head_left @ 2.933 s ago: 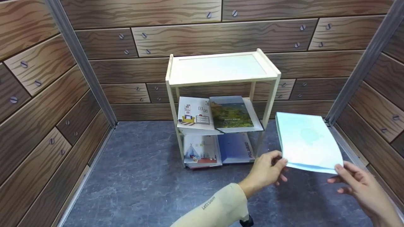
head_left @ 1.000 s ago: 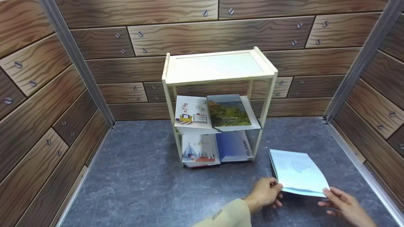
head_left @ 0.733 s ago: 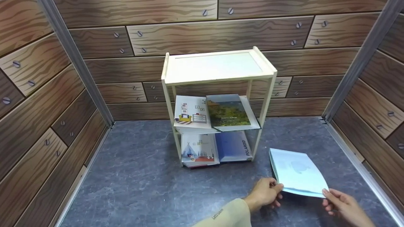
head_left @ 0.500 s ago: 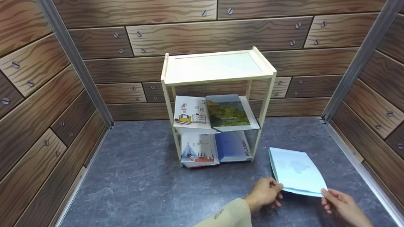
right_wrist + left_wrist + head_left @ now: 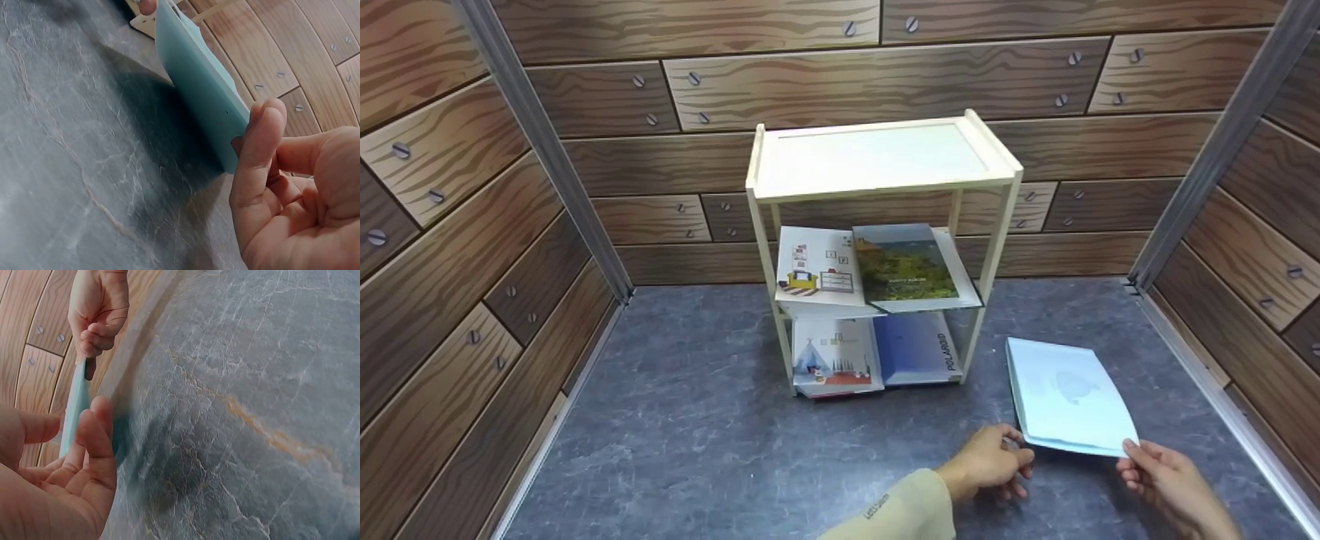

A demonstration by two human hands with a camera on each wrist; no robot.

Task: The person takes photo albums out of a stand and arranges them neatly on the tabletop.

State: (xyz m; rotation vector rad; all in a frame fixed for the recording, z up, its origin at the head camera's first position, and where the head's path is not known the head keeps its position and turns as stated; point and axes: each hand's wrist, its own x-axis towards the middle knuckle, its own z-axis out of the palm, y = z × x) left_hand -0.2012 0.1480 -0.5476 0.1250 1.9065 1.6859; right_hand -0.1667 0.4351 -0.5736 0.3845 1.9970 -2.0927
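Observation:
A light-blue book (image 5: 1071,394) with a faint darker shape on its cover is held low above the floor, to the right of the shelf. My right hand (image 5: 1174,480) pinches its near right corner between thumb and fingers; in the right wrist view that hand (image 5: 298,197) grips the edge of the book (image 5: 197,84). My left hand (image 5: 990,459) is beside the near left corner. In the left wrist view, the thumb and fingers of my left hand (image 5: 62,472) stand apart, with the book (image 5: 76,408) beyond them; light fingertip contact cannot be ruled out.
A pale wooden shelf unit (image 5: 885,157) stands at the centre. Its middle shelf bears an illustrated book (image 5: 817,266) and a landscape-cover book (image 5: 907,266). Below are a tent-picture book (image 5: 834,356) and a blue POLAROID album (image 5: 916,346). Wood-patterned walls (image 5: 840,82) surround the grey floor (image 5: 675,435).
The book has come down from beside the shelf toward the floor, then shifted slightly up and away. My left thumb has come off its near left corner; the right hand keeps its pinch.

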